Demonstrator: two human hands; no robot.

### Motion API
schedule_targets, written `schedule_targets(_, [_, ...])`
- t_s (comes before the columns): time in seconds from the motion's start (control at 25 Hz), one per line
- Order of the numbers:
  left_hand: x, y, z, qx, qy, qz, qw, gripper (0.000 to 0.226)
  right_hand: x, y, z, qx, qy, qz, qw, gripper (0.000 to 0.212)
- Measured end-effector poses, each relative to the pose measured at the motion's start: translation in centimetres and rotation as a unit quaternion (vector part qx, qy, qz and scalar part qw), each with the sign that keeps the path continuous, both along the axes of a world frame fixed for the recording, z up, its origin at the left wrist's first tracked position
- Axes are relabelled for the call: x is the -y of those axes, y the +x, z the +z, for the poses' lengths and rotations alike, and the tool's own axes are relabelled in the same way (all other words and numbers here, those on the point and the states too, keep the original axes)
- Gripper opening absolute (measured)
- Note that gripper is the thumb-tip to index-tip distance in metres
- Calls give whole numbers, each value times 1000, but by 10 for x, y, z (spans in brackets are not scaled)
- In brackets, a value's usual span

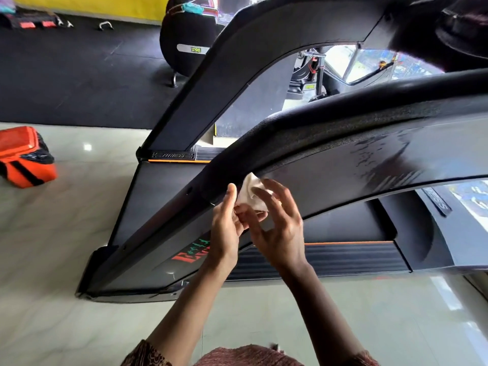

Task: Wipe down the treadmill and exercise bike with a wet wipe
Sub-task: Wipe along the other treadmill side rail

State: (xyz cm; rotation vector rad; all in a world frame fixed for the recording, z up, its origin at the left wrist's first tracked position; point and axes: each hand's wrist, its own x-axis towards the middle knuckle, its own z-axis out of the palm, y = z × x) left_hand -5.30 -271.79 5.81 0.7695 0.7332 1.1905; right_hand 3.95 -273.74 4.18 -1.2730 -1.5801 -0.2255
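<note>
White wipe (250, 192) (crumpled, no clear axis) sits pinched between left hand (227, 223) and right hand (280, 228).

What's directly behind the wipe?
The wipe lies in front of the treadmill's padded handrail and grey side panel. The left hand and right hand hold it, hiding its lower part.

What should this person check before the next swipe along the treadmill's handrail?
1. Grip on the wet wipe: ok, the left hand and the right hand both pinch it.
2. Wipe spread flat: not ok, it is bunched.
3. Wipe touching the handrail: cannot tell, they only overlap in view.
4. Wipe damp enough: cannot tell.
5. Side panel wiped: ok at its right, where wet streaks show.
</note>
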Motion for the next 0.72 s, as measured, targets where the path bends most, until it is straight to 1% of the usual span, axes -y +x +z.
schedule_targets(0.04, [-2,-2,3,0,-4,-22,1000,50,0,2,-2,7,-3,3,1000,30])
schedule_targets(0.12, [-4,-3,6,-72,33,-62,995,63,0,10,-1,-31,17,-40,999,26])
schedule_targets(0.16, [-3,-2,5,-116,66,-59,989,63,1,16,3,-57,47,-80,994,24])
schedule_targets(0.2, [-3,-2,4,-159,109,-29,981,61,1,23,11,-76,89,-128,985,23])
schedule_targets(0.24, [-4,-2,4,-203,168,22,964,58,-2,32,22,-80,135,-174,972,21])
schedule_targets(0.28, [-7,-5,3,-257,246,81,931,56,-8,43,31,-74,174,-207,960,22])
schedule_targets(0.32, [-13,-7,1,-316,334,134,878,53,-17,55,41,-62,193,-224,953,24])
schedule_targets(0.36, [-21,-10,-1,-369,412,169,816,52,-28,64,48,-53,188,-223,955,28])
schedule_targets(0.4, [-29,-12,-2,-410,469,190,759,53,-38,68,53,-44,165,-211,963,31])
schedule_targets(0.44, [-36,-15,-3,-440,502,203,716,53,-46,68,54,-36,136,-195,971,34])
schedule_targets(0.48, [-42,-16,-3,-462,512,212,692,54,-51,66,51,-28,117,-185,975,36])
schedule_targets(0.52, [-48,-18,-4,-479,508,220,682,54,-54,65,47,-22,110,-180,977,37])
schedule_targets(0.56, [-51,-19,-6,-491,494,225,682,55,-55,64,44,-18,109,-181,977,36])
schedule_targets(0.6, [-53,-19,-8,-496,473,224,693,58,-56,62,42,-15,109,-183,977,37])
schedule_targets(0.64, [-55,-18,-12,-496,447,214,713,62,-57,59,39,-7,107,-181,978,40])
schedule_targets(0.68, [-57,-17,-16,-494,419,194,737,66,-58,54,34,9,101,-161,982,42])
schedule_targets(0.72, [-59,-16,-22,-488,396,171,759,70,-57,45,27,44,90,-122,987,42])
